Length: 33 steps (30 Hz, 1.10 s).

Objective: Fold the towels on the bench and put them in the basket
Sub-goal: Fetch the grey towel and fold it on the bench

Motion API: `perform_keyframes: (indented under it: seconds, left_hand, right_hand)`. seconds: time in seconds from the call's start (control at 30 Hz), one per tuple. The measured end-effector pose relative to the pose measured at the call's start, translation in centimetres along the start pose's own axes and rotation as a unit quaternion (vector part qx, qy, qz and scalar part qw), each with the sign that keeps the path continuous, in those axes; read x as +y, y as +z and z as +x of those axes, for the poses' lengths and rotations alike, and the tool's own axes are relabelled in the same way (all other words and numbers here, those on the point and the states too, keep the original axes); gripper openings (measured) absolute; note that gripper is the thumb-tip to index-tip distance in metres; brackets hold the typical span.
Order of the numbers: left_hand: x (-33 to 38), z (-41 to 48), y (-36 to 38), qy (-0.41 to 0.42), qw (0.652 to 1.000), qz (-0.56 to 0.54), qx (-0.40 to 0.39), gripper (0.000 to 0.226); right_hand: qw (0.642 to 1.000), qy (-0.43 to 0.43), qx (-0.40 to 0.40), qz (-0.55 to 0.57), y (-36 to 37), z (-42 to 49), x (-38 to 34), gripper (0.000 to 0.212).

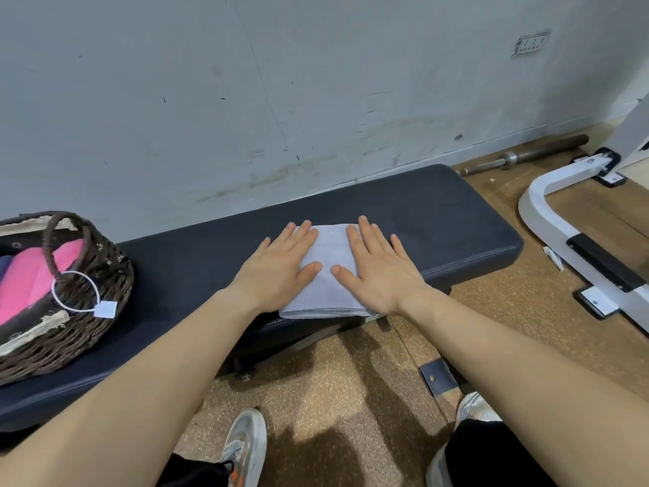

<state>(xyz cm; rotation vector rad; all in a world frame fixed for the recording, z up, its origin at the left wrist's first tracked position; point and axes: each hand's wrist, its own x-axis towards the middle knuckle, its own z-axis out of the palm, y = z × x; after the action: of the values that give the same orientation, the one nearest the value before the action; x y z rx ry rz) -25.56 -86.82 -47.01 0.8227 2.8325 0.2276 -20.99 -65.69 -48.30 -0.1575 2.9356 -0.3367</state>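
Nearby, the basket (70, 304) holds pink towels (31, 275); both hands (281, 268) (379, 272) press the grey towel (330, 265), fingers straight.

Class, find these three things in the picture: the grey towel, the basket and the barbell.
grey towel (332, 244), head view, bare middle of its top.
basket (70, 342), head view, woven front wall.
barbell (548, 149), head view, dark shaft near the wall.

Head view, down onto near bench (456, 219)

Scuffed pale grey wall (316, 82), speckled brown floor (333, 388), barbell (548, 150) at the wall's foot, white machine frame (531, 209) at right.
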Motion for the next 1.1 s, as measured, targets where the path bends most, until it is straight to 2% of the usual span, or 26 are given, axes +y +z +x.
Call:
perform_keyframes:
  seconds: [0.17,0.27,0.33,0.4,0.47,0.5,0.57,0.63,0.73,0.87,0.9,0.97,1.03,1.1]
  left_hand:
    - [-0.1,-0.2,0.5,0.006,1.000,0.010,-0.027,0.065]
    - [-0.1,-0.3,0.6,-0.009,1.000,-0.018,-0.009,0.068]
    - [0.5,-0.5,0.3,-0.075,0.994,-0.065,0.048,0.075]
    - [1.3,-0.7,-0.7,-0.192,0.975,-0.072,0.083,0.081]
    - [1.8,-0.9,-1.9,-0.281,0.956,-0.074,0.046,0.075]
    - [1.9,-1.0,-2.2,-0.299,0.950,-0.087,0.021,0.067]
    - [1.9,-0.9,-2.6,-0.292,0.947,-0.132,-0.013,0.048]
    - [2.2,-0.9,-2.8,-0.258,0.949,-0.181,-0.026,0.038]
    - [2.4,-0.8,-3.8,-0.202,0.952,-0.229,-0.015,0.030]
    - [2.2,-0.3,-5.6,-0.105,0.951,-0.289,-0.030,0.028]
    - [2.2,-0.2,-6.0,-0.079,0.952,-0.295,-0.030,0.026]
    - [1.9,0.2,-6.6,-0.049,0.953,-0.297,-0.023,0.021]
    - [1.4,0.8,-6.8,-0.055,0.950,-0.308,-0.001,0.019]
    - [0.6,1.3,-6.9,-0.102,0.940,-0.326,0.021,0.031]
  right_hand:
    - [1.000,0.004,0.000,0.013,0.1,-0.1,0.0,0.083]
    - [1.000,0.002,-0.017,0.015,-0.3,0.0,0.0,0.083]
    - [1.000,-0.001,-0.021,0.014,-1.1,0.0,-0.1,0.086]
    - [1.000,0.001,-0.001,0.014,-2.1,-0.1,0.0,0.090]
    - [1.000,0.018,0.013,0.009,-3.1,-0.2,-0.1,0.091]
    - [1.000,0.028,0.014,-0.001,-3.5,-0.3,-0.1,0.088]
    - [0.999,0.039,0.016,-0.024,-4.1,-0.3,-0.1,0.075]
    - [0.999,0.043,0.016,-0.012,-4.6,-0.2,0.1,0.063]
    - [0.995,0.036,-0.003,0.088,-5.0,0.3,0.5,0.059]
    - [0.978,0.017,-0.015,0.209,-5.7,1.2,0.8,0.073]
    - [0.972,0.014,-0.008,0.233,-6.1,1.5,0.8,0.070]
    - [0.950,0.021,-0.013,0.310,-7.0,2.1,1.0,0.050]
    - [0.920,0.033,-0.055,0.386,-7.6,2.4,1.2,0.032]
    - [0.911,0.044,-0.077,0.404,-7.8,2.7,1.5,0.027]
